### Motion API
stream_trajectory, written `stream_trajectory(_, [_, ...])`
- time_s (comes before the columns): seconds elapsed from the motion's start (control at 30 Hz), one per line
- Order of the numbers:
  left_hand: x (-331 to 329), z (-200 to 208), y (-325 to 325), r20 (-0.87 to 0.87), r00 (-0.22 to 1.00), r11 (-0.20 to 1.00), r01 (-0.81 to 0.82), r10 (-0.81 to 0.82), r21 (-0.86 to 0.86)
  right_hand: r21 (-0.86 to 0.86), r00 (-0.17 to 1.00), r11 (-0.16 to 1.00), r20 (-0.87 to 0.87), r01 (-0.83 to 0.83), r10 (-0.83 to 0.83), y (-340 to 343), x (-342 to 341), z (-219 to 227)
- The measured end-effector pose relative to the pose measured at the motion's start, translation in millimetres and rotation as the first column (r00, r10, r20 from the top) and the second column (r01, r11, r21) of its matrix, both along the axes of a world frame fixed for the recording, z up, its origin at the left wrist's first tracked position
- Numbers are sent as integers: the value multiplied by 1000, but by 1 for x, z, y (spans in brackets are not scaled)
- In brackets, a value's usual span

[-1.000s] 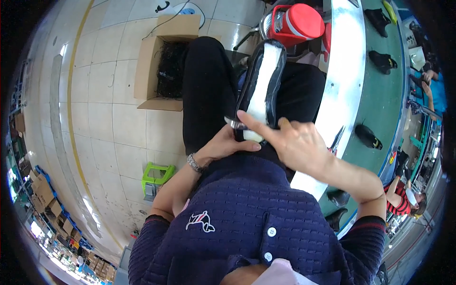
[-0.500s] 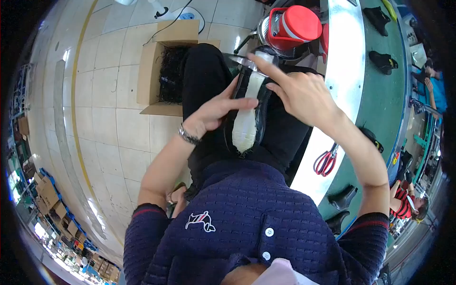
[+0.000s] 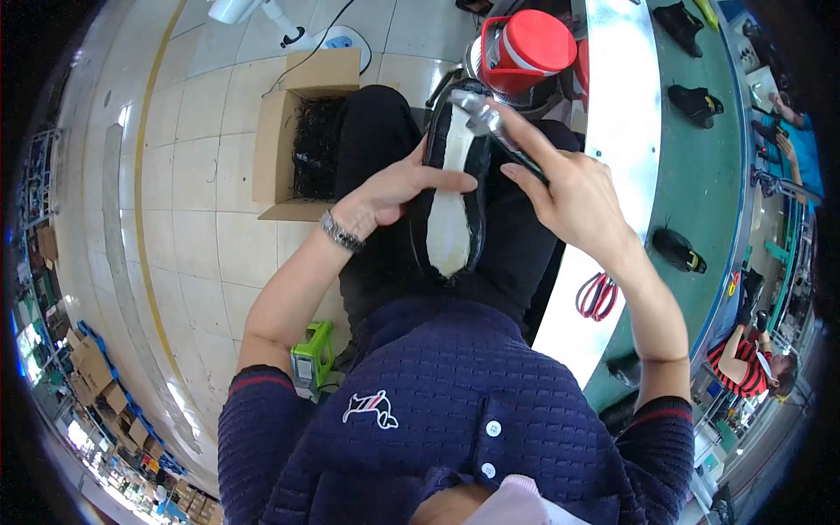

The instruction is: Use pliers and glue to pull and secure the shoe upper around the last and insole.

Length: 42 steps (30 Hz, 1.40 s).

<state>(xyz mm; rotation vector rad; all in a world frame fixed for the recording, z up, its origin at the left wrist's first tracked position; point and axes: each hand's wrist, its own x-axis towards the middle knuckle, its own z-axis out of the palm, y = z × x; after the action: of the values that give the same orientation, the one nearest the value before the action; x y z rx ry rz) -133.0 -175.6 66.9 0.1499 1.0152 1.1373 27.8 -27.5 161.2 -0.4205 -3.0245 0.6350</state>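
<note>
Across my lap lies a black shoe upper (image 3: 476, 229), bottom side up, with a long pale insole (image 3: 448, 219) showing between its dark edges. My left hand (image 3: 398, 185) grips it from the left side, thumb laid across the insole and fingers mostly hidden beneath. In my closed right hand (image 3: 573, 188) is what looks like a hammer (image 3: 477, 112), with a silver metal head and a dark handle. Its head is over the far end of the insole; whether it touches cannot be made out.
An open cardboard box (image 3: 273, 149) with black scraps stands left of my legs. A red-lidded container (image 3: 538, 42) is ahead. On the right metal ledge (image 3: 617, 131) lie red-handled scissors (image 3: 598, 297). Black shoes (image 3: 696, 105) sit on the green conveyor (image 3: 652, 188); people work beyond.
The metal head has turned in my right hand, from pointing leftward past the shoe's edge to lying over the insole. My left hand keeps its hold. A shoe on the conveyor has shifted.
</note>
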Motion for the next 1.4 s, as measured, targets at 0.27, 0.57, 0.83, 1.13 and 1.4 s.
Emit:
stream_trajectory(0.27, [25, -11, -21, -234, 967, 877, 24, 101, 480, -937, 879, 205, 169, 284, -445, -5, 64, 4])
stream_trajectory(0.57, [27, -49, -34, -292, 956, 831, 178, -19, 528, -952, 943, -19, 305, 305, -136, -38, 89, -35])
stream_trajectory(0.83, [57, -7, -4, -341, 919, 958, -107, 197, 266, -901, 897, 23, 428, 433, -111, -41, 85, -31])
stream_trajectory(1.13, [73, 4, -10, -307, 909, 944, -208, 283, 255, -882, 881, 165, 461, 442, 106, -41, 77, -17])
stream_trajectory(1.4, [66, -23, -7, -256, 891, 909, -297, 374, 293, -586, 866, 753, 499, 299, 44, -32, 50, 4])
